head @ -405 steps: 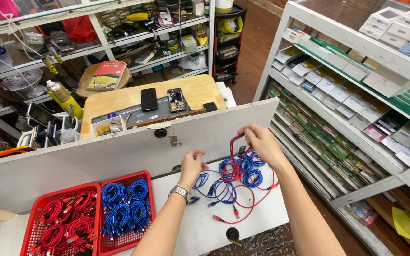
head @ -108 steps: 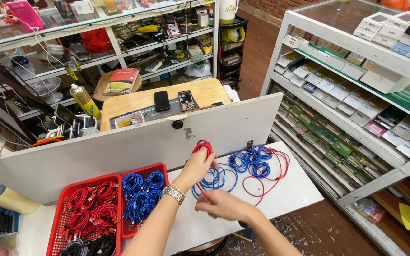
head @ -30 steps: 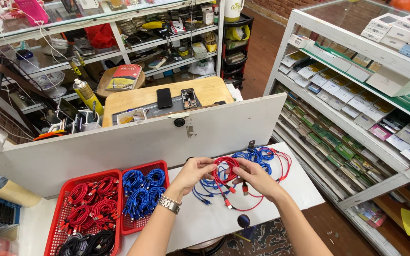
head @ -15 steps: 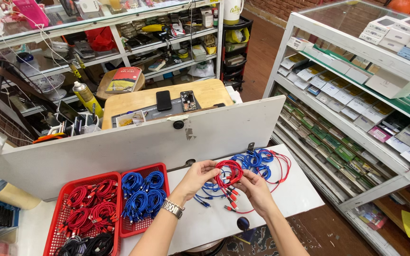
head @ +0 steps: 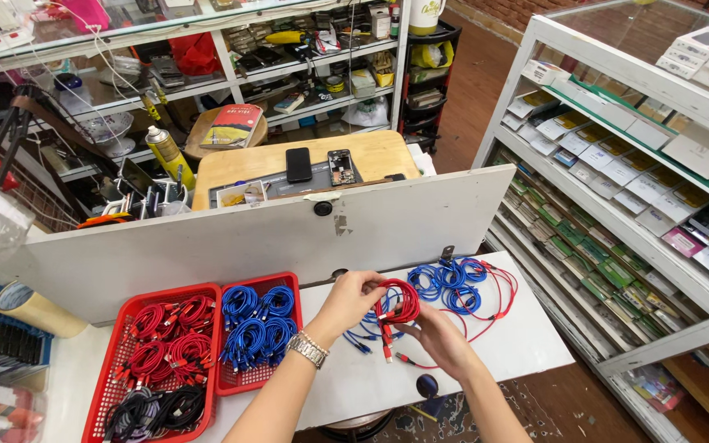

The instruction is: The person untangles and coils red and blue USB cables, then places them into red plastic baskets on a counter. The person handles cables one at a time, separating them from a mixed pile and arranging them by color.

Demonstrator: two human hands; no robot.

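Red cable coil (head: pixel 401 302) sits above the desk's (head: pixel 527 344) middle, pinched closed in my left hand (head: pixel 353 297), while my right hand (head: pixel 441 335) cups it from below, fingers half curled. Loose plug ends dangle; they could snag the blue cables (head: pixel 450 279) near the far edge and undo the loops.
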